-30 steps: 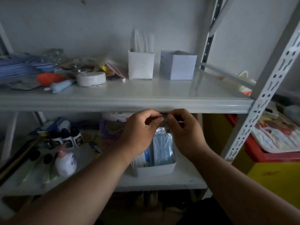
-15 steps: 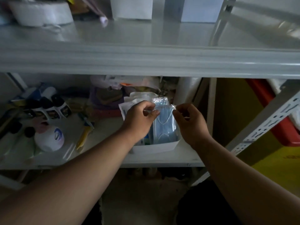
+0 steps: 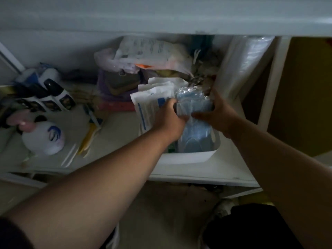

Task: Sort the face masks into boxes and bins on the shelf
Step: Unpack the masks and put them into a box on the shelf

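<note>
The clear-wrapped pack of blue masks (image 3: 193,103), gripped by the left hand (image 3: 170,117) and right hand (image 3: 215,112) over the white bin (image 3: 188,157), could be snagged on the upright white packets (image 3: 152,105) and spilled.

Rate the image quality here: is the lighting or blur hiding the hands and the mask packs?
Head view: dim and underexposed, shelf interior shadowed; slight motion blur softens the bottles at left; both hands, left hand and right hand, and the blue mask pack remain legible; wide-angle bending at edges.
</note>
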Action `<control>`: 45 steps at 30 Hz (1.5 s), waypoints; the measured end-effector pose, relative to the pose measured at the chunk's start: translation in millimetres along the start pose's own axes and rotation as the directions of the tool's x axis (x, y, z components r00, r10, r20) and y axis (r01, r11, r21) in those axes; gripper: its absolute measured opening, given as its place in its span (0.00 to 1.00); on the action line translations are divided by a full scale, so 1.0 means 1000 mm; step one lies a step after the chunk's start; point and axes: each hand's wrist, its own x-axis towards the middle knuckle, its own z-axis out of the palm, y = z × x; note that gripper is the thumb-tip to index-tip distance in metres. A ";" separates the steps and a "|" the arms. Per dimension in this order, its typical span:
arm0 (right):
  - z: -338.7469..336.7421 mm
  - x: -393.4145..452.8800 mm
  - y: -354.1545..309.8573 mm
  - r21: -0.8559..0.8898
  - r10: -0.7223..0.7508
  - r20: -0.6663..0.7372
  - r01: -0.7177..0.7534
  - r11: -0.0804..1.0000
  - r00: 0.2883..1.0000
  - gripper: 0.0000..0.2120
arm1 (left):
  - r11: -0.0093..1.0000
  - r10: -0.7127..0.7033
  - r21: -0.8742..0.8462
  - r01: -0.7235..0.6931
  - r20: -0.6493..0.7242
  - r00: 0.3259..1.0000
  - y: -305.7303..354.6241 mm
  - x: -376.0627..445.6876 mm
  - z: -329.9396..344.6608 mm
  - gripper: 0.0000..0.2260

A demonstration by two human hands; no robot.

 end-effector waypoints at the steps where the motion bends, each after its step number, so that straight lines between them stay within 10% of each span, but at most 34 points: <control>1: 0.001 0.004 0.001 0.018 0.019 0.016 -0.019 1.000 1.000 0.43 | 1.000 -0.018 -0.007 0.018 0.003 1.000 -0.002 0.002 0.001 0.20; 17: -0.003 -0.033 -0.021 0.272 -0.059 -0.044 0.069 0.960 0.997 0.44 | 0.973 0.018 -0.229 0.024 0.177 0.984 0.002 -0.024 -0.024 0.30; 24: -0.013 -0.073 -0.080 0.344 -0.152 -0.049 0.159 0.925 0.987 0.61 | 0.990 0.050 -0.141 -0.024 0.188 0.981 0.028 -0.049 -0.054 0.45; 29: -0.015 -0.116 -0.112 0.420 -0.295 0.052 0.247 0.873 0.954 0.34 | 0.980 0.159 -0.157 -0.122 0.253 0.954 0.049 -0.085 -0.087 0.41; 35: -0.003 -0.170 -0.129 0.469 -0.242 0.090 0.173 0.866 0.966 0.32 | 0.960 0.190 -0.268 -0.082 0.408 0.893 0.072 -0.154 -0.126 0.16; 40: 0.010 -0.216 -0.145 0.529 -0.151 0.062 0.095 0.843 0.987 0.32 | 0.930 0.228 -0.361 -0.073 0.408 0.884 0.073 -0.215 -0.140 0.32; 45: 0.016 -0.254 -0.186 0.567 -0.226 0.075 0.145 0.811 0.971 0.27 | 0.884 0.317 -0.430 -0.182 0.267 0.910 0.098 -0.251 -0.161 0.27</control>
